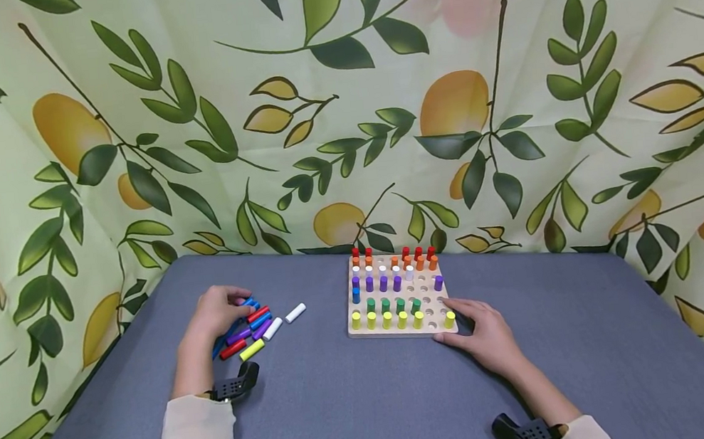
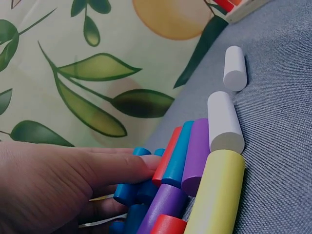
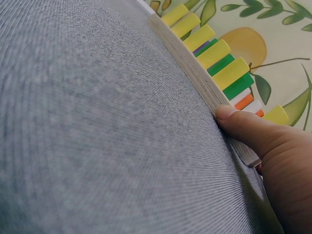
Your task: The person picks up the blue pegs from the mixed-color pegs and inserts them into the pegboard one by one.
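Grasps, with the left hand (image 1: 212, 311), blue pegs (image 2: 126, 193) between thumb and fingers, by the look of it; cannot tell exactly how many. Close by, lying on their sides, find a red peg (image 1: 259, 314) at three o'clock, a white peg (image 1: 272, 329) at four and a yellow peg (image 1: 252, 350) at five. Farther out at three o'clock, note a lone white peg (image 1: 296, 312).

Holds, with the right hand (image 1: 481, 332), the near corner of the pegboard (image 1: 396, 335), thumb against the near edge. From that hand, look to ten o'clock for the board itself, flat on the cloth (image 1: 333, 407). Stands mostly filled, with bare holes (image 1: 424, 288) toward three o'clock and just one blue upright plainly showing.

Seems to be at the picking-up step, steadying the board meanwhile. Likely calls next for lifting blue clear without rolling its neighbours, then turning it upright over a bare hole.

Ends, at twelve o'clock, in a leaf-patterned curtain (image 1: 452, 101).
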Tool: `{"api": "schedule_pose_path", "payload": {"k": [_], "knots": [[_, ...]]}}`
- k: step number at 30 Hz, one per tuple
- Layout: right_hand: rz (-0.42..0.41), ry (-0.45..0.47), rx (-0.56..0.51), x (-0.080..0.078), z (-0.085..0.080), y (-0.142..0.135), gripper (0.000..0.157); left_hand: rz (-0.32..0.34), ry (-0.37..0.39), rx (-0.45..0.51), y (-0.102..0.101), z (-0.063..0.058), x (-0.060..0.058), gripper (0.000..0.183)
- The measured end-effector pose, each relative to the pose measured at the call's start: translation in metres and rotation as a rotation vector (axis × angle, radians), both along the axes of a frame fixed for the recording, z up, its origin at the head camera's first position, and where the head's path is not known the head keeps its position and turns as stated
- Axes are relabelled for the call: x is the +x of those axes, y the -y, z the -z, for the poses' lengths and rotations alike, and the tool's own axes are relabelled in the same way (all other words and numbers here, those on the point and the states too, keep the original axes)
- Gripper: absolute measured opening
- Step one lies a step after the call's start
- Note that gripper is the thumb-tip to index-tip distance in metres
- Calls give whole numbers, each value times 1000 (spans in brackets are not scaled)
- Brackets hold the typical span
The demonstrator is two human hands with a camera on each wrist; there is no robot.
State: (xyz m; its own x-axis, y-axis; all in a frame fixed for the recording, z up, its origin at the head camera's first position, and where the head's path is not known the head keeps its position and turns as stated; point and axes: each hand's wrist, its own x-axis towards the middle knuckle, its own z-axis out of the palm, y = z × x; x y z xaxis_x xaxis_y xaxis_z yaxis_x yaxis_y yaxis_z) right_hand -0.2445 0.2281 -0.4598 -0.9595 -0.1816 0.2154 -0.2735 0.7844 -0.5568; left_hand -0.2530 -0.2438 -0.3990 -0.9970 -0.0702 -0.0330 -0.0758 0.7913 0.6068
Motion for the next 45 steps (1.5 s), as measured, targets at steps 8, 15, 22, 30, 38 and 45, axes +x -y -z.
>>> {"api": "schedule_pose_path", "payload": {"k": [8, 15, 22, 30, 38, 45], "knots": [[-1, -8, 0, 1, 0, -2, 72, 16, -108, -8, -6, -5, -2, 31], [-9, -17, -11, 3, 1, -3, 71, 20, -163, -23, -22, -16, -4, 29], [-6, -10, -18, 6, -1, -4, 71, 47, -189, -3, -40, -20, -6, 28], [-2, -14, -7, 6, -2, -5, 72, 87, -221, 85, -55, -23, -10, 26], [10, -10, -10, 7, -2, -5, 71, 104, -234, 127, -71, -27, -10, 25], [1, -1, -18, 2, -3, -1, 72, 122, -237, 137, -95, -31, -10, 23]]}}
